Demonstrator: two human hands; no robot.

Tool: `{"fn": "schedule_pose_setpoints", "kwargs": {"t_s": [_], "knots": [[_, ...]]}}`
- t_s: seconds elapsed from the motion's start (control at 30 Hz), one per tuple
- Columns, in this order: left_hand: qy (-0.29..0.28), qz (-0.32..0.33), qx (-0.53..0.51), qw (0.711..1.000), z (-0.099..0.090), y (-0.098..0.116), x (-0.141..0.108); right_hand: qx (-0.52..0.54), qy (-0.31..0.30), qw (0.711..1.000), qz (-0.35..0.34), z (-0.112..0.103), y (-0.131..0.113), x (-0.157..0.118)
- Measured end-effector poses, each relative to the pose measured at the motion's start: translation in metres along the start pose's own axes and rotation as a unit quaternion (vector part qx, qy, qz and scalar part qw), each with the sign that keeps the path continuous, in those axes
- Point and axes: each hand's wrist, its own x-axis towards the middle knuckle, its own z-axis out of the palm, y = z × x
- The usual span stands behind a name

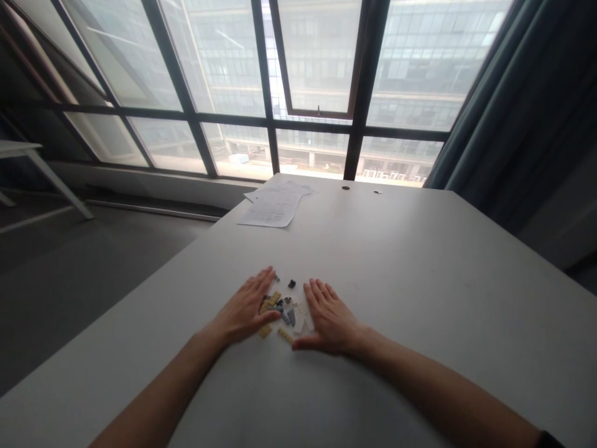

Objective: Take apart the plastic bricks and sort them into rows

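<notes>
A small heap of building bricks lies on the white table between my hands. Among them are tan bricks [275, 298], grey-blue bricks [290, 317] and white bricks [301, 317]. My left hand [245, 308] rests along the heap's left side, fingers stretched forward and thumb reaching in beside the pieces. On the other side lies my right hand [329, 320], open, its thumb by a long tan brick [285, 336]. A black brick [291, 284] sits apart, just beyond the heap. Neither hand grips anything; some pieces are partly hidden by the fingers.
The white table [396, 261] stretches out all around. Printed papers [270, 208] lie at its far left corner, and a round hole [346, 188] shows near the back edge. Windows stand behind, with a dark curtain [494, 106] on the right. Another table [21, 148] is at left.
</notes>
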Motion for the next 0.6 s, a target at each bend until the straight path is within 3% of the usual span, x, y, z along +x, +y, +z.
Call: {"fn": "schedule_pose_setpoints", "kwargs": {"t_s": [0.13,0.37,0.6], "knots": [[-0.03,0.019,-0.019,0.999,-0.005,-0.003,0.012,-0.011,-0.01,1.0,-0.015,0.002,-0.012,0.025],[0.098,-0.059,-0.101,0.988,-0.004,-0.006,-0.005,-0.007,0.0,0.997,-0.076,0.012,-0.03,0.066],[0.121,-0.094,-0.185,0.971,-0.007,-0.015,-0.004,0.026,0.056,0.994,-0.096,0.026,-0.051,0.099]]}}
